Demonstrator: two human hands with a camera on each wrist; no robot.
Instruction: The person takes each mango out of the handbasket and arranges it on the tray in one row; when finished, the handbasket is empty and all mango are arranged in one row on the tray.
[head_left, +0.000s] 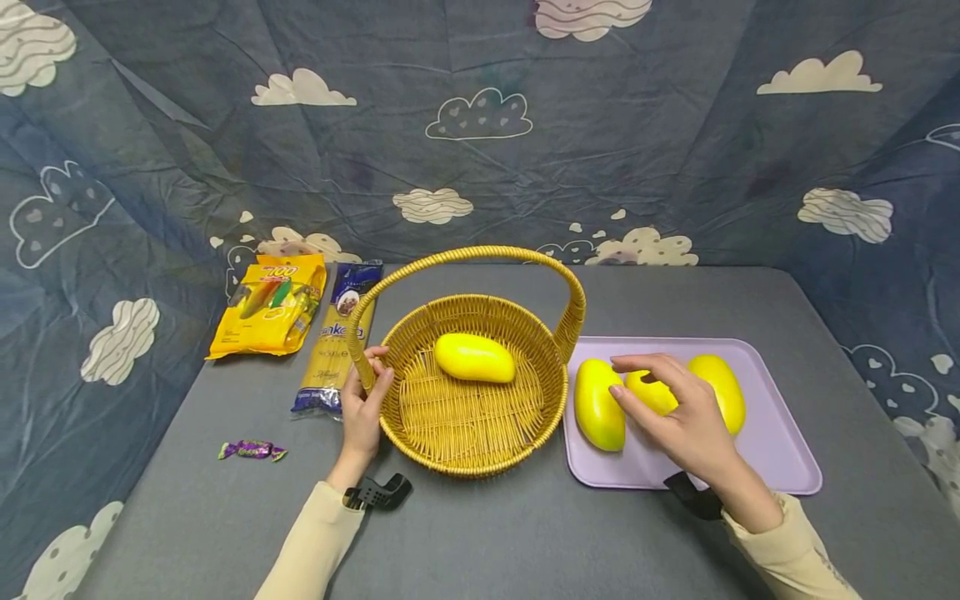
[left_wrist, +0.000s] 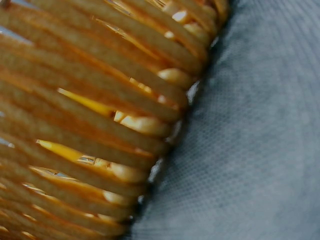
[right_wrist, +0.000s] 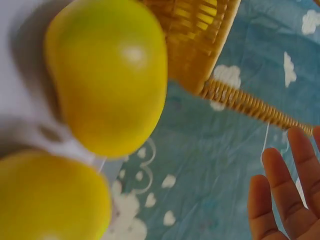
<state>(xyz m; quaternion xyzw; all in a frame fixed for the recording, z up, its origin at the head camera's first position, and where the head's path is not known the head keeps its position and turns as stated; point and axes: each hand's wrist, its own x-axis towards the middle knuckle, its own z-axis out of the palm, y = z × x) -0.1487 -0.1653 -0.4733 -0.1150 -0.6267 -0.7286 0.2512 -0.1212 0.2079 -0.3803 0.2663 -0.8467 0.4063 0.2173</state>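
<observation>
A round wicker basket (head_left: 465, 462) with a tall arched handle stands at mid-table, and a yellow mango (head_left: 475, 358) lies inside it. My left hand (head_left: 363, 412) grips the basket's left side where the handle meets the rim. The left wrist view shows only the woven wall (left_wrist: 100, 125) close up. Over the lilac tray (head_left: 780, 450) hovers my right hand (head_left: 686, 417), its fingers and thumb apart with nothing held. Under and around it lie three mangoes: a left one (head_left: 600, 406), a middle one (head_left: 647, 392) partly hidden by the hand, and a right one (head_left: 722, 393).
Left of the basket lie a spaghetti packet (head_left: 326, 358) and a yellow candy bag (head_left: 270, 304). Nearer the front left is a single purple-wrapped candy (head_left: 253, 450). A dark cloth backdrop (head_left: 480, 183) with clouds hangs behind the grey table (head_left: 487, 542).
</observation>
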